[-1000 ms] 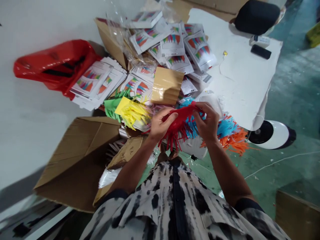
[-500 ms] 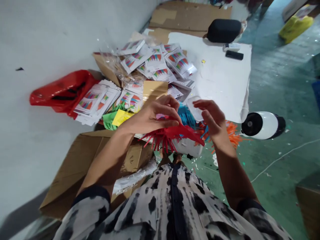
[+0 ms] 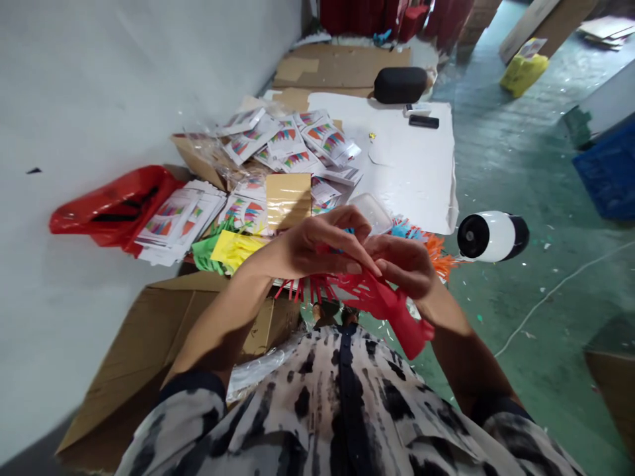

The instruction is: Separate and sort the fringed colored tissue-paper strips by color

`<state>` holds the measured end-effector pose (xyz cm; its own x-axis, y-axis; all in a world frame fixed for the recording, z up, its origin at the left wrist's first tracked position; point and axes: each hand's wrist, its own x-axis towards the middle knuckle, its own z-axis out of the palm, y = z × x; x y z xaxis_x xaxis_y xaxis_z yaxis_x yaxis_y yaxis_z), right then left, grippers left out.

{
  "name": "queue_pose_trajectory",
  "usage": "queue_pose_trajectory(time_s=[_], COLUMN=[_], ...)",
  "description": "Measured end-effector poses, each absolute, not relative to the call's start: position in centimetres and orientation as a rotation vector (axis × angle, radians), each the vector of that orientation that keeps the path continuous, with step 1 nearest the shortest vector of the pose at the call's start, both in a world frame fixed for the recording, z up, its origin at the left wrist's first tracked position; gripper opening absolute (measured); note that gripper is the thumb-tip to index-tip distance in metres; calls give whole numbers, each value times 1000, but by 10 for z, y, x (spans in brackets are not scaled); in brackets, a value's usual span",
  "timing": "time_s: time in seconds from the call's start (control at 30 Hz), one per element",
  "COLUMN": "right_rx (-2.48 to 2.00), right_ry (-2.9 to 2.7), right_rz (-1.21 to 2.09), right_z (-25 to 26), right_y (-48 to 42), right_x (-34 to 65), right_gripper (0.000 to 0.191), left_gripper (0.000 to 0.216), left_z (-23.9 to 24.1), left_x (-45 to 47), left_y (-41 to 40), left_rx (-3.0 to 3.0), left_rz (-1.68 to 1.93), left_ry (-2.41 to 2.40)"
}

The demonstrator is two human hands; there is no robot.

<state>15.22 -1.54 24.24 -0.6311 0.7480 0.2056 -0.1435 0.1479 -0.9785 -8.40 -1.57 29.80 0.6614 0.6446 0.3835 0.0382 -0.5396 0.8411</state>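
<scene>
In front of my body I hold a red tissue-paper tassel (image 3: 370,294) with cut fringe strips on its left part and a smooth, uncut end hanging down to the right. My left hand (image 3: 317,248) pinches its upper edge between thumb and fingers. Close beside it, my right hand (image 3: 404,261) has its fingers closed at the same edge, with the fingertips of both hands nearly touching. Behind the hands lies a clear plastic container (image 3: 372,213). Yellow tissue fringe (image 3: 237,250) and green tissue fringe (image 3: 208,254) lie left of my left hand; orange fringe (image 3: 439,256) shows past the right one.
Printed packets (image 3: 292,149) are heaped on the table near a tan card (image 3: 288,201). A red plastic bag (image 3: 114,208) lies by the wall. An open cardboard box (image 3: 139,344) stands below left. A black-and-white cylinder (image 3: 496,236) is at the right; a black case (image 3: 401,84) lies farther back.
My right hand has come in leftward and closed at the red tassel beside my left hand. The tassel's smooth end now hangs lower to the right. The view has shifted.
</scene>
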Motion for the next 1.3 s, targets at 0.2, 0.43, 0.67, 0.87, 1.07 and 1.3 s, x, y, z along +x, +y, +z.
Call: queue_pose_trajectory(time_s=[0.2,0.43,0.67,0.87,1.07,1.3], right_rx=[-829,-902,-850,-953,-938,-916], right_ry=[-1861,-1771,-1873,-1712,-1761,-1838], right_rz=[1368,1457,1019,1252,1847,1937], right_z=[235,226,229,217,188,160], right_y=[-33,-43,-42,-40,-54,-97], right_x=[165,174,176,184,194,208], right_gripper=[24,23,18,27,52,46], left_gripper=[26,23,55,48,27,53], left_z=[267,245,208,199,195,150], left_x=[-83,-85,-62,-61,-68,-60], left_y=[-39,-55,-67,-65,-65,-79], left_rx=[1796,1645,1147,1127,1277,977], left_rz=[927,912,951,708,443,89], left_ry=[609,636,772,850,816,535])
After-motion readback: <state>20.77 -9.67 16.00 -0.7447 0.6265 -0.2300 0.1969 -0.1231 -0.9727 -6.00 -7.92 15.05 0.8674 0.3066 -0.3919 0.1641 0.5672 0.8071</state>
